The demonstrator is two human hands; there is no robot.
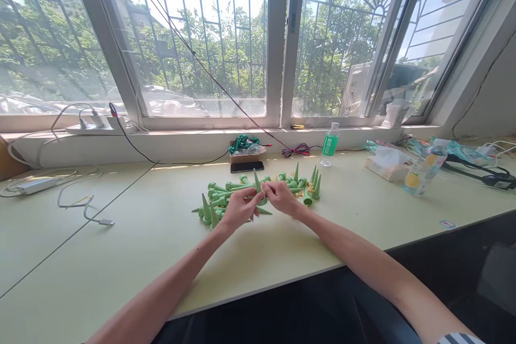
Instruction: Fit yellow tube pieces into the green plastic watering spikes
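My left hand is closed on a green plastic spike, which points upward between my two hands. The fingers of my right hand are pinched together against the spike's side; what lies between them is too small to make out. Around and behind both hands lie several more green spikes with ribbed, cap-like ends, some on their sides and some standing point up. Small yellow pieces are scattered among the spikes on the right.
Behind the spikes are a black phone and a small box with green cord. A green-labelled bottle stands back right, near a tissue box and another bottle. Cables lie on the table's left.
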